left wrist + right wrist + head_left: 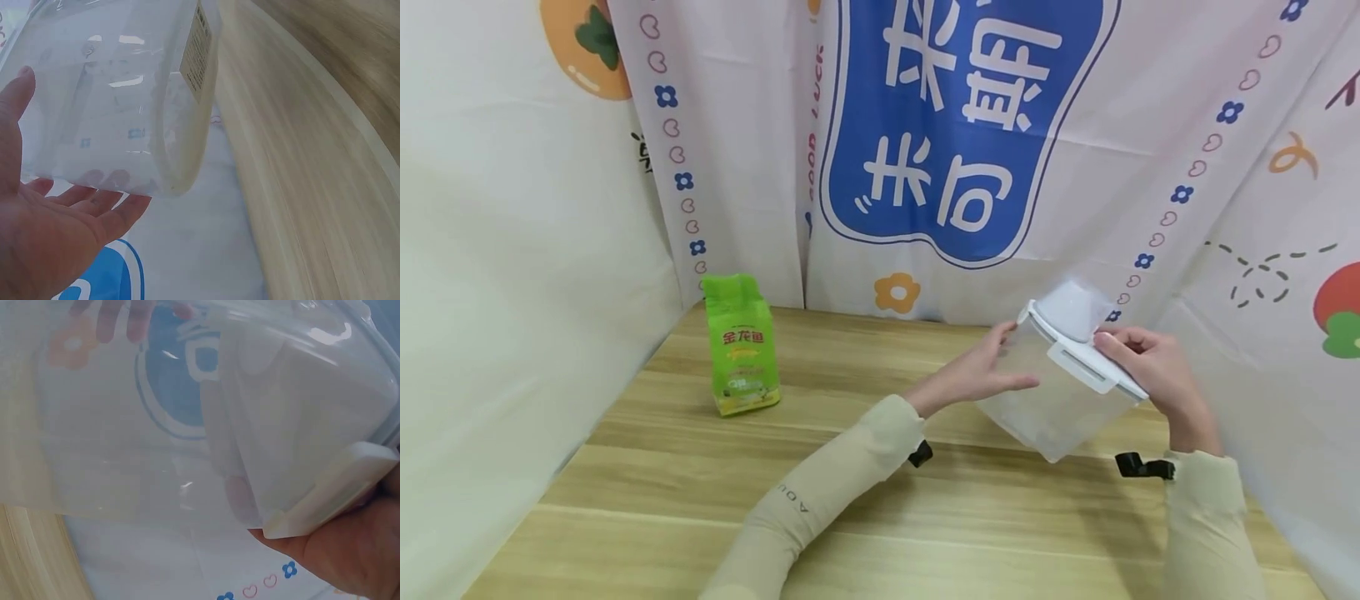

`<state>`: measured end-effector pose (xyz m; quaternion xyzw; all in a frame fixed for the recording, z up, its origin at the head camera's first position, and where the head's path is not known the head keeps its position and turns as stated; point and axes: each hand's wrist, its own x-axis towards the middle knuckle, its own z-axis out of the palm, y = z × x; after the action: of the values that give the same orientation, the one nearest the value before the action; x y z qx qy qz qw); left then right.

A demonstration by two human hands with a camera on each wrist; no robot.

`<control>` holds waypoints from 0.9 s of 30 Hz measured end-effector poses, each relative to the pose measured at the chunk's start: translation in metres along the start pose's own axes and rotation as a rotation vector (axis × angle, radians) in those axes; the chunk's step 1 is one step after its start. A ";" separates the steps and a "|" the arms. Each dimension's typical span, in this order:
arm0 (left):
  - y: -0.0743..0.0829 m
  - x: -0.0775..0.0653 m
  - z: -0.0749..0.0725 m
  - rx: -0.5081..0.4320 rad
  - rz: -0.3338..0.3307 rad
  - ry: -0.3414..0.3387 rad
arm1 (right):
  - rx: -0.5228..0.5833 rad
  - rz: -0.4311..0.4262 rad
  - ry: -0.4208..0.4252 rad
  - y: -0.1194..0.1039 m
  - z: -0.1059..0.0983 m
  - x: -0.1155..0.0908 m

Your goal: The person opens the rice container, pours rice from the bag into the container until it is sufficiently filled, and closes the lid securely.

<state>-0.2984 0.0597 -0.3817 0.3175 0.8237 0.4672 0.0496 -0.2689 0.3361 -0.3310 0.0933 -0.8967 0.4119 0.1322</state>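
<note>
A clear plastic storage container (1060,400) with a white clip-on lid (1086,358) is tilted above the right part of the table. A clear cup-shaped piece (1070,310) sits on top of the lid. My right hand (1150,367) grips the lid end, thumb on the upper side. At the container's other side is my left hand (973,371), its fingers extended behind the wall and its thumb spread across the front. Through the clear wall, the left fingers (119,322) show in the right wrist view. A printed label (197,53) is on the container.
A green bag (743,350) with red lettering stands upright at the table's back left. The wooden table (700,500) meets a printed cloth backdrop (745,167) at the back, with white cloth walls on both sides.
</note>
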 end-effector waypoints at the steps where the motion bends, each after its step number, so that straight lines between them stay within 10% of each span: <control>1: 0.000 -0.003 -0.002 0.006 0.000 0.000 | -0.005 -0.005 0.006 -0.003 0.002 0.000; 27: -0.010 -0.078 -0.067 0.053 0.101 -0.013 | 0.051 -0.301 0.026 -0.066 0.056 -0.007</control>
<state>-0.2667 -0.0377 -0.3686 0.3631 0.8183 0.4451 0.0228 -0.2529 0.2509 -0.3209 0.2246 -0.8601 0.4111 0.2018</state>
